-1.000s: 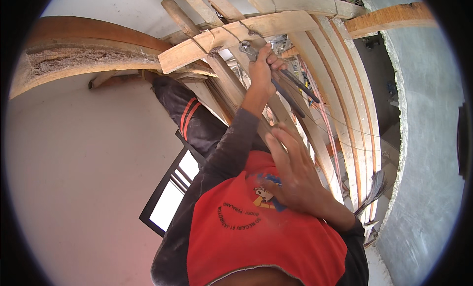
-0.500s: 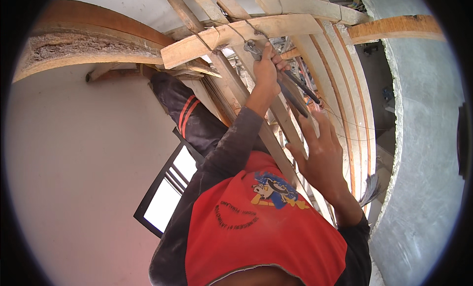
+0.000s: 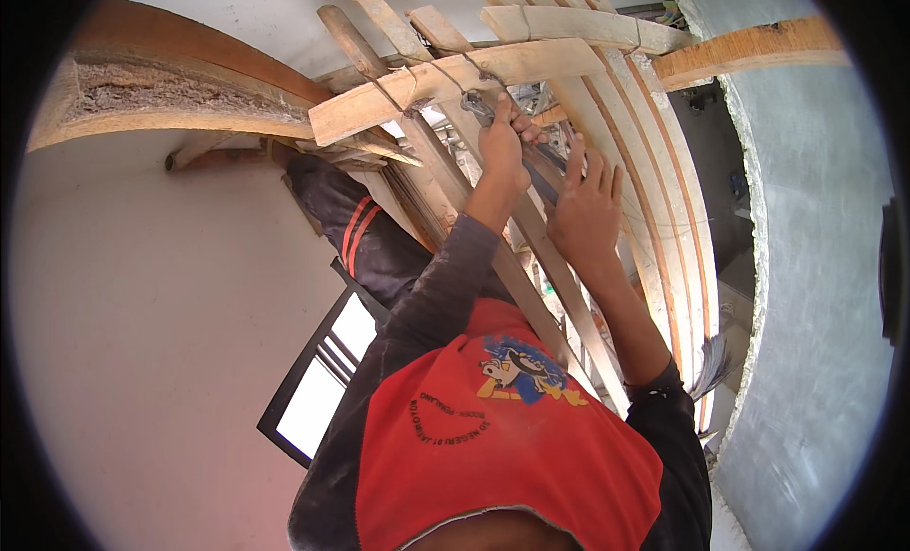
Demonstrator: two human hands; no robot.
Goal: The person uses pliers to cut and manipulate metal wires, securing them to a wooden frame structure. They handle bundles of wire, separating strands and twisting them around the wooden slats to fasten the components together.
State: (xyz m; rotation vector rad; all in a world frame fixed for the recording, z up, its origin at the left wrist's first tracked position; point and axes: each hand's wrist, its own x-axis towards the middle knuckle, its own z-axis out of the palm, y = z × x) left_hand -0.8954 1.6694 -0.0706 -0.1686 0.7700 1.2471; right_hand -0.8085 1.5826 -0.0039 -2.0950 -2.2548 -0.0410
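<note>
My left hand (image 3: pixel 504 155) is closed around a pair of dark-handled pincers (image 3: pixel 542 183), its thumb lying along the tool. The grey metal jaws are up against the tie wire (image 3: pixel 485 74) looped over a pale wooden batten (image 3: pixel 455 72). Close to my left hand, my right hand (image 3: pixel 588 210) is at the handles, with its fingers stretched out and slightly apart. It covers the handle ends, and whether its palm presses on them is hidden. Long wooden strips (image 3: pixel 545 243) run beneath both hands, crossing under the batten.
A thick curved timber (image 3: pixel 190 119) extends to the left, and another beam (image 3: pixel 758 53) to the right. Several wide slats (image 3: pixel 654 191) curve down at right, beside a grey panel (image 3: pixel 815 219) with a rough edge. My leg (image 3: pixel 346 214) is braced near a black-framed window (image 3: pixel 318 371).
My right hand has moved up and left onto the pincers' handles, which were standing apart from it. My left hand keeps hold of the tool. The view has shifted slightly.
</note>
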